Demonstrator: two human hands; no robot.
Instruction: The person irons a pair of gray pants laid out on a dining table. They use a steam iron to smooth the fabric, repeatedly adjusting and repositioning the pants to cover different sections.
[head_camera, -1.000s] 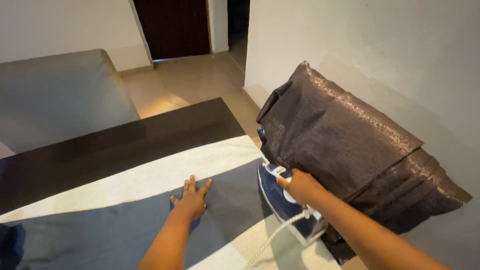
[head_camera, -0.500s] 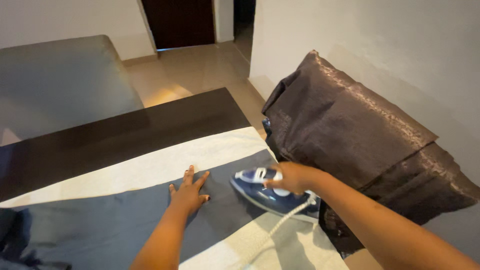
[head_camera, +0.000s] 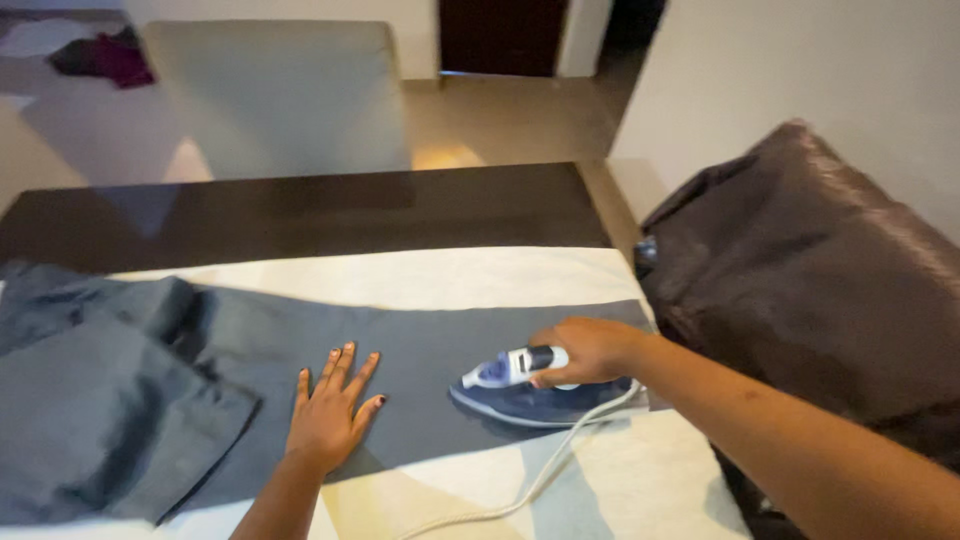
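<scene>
Tiled floor, pale walls, a dark doorway at the far end. A dark table (head_camera: 300, 205) runs across the view, its near part covered by a cream cloth (head_camera: 400, 275). A grey-blue garment (head_camera: 250, 350) lies spread flat on the cloth, one end bunched in folds at the left.

Right hand (head_camera: 590, 348): fingers closed around the handle of a blue steam iron (head_camera: 530, 385). Iron sits soleplate down on the garment's right end, nose pointing left. Its white cord (head_camera: 520, 485) trails toward the near edge across the cloth.

Left hand (head_camera: 330, 410): open, palm down, fingers spread, pressed flat on the garment just left of the iron, holding nothing. Hand and iron are near but apart.

Right of the table, a dark brown shiny cushion (head_camera: 810, 270) leans against the wall. Beyond the table stands a pale grey upholstered seat (head_camera: 270, 90). Some dark red cloth (head_camera: 105, 55) lies on the floor, far left corner.
</scene>
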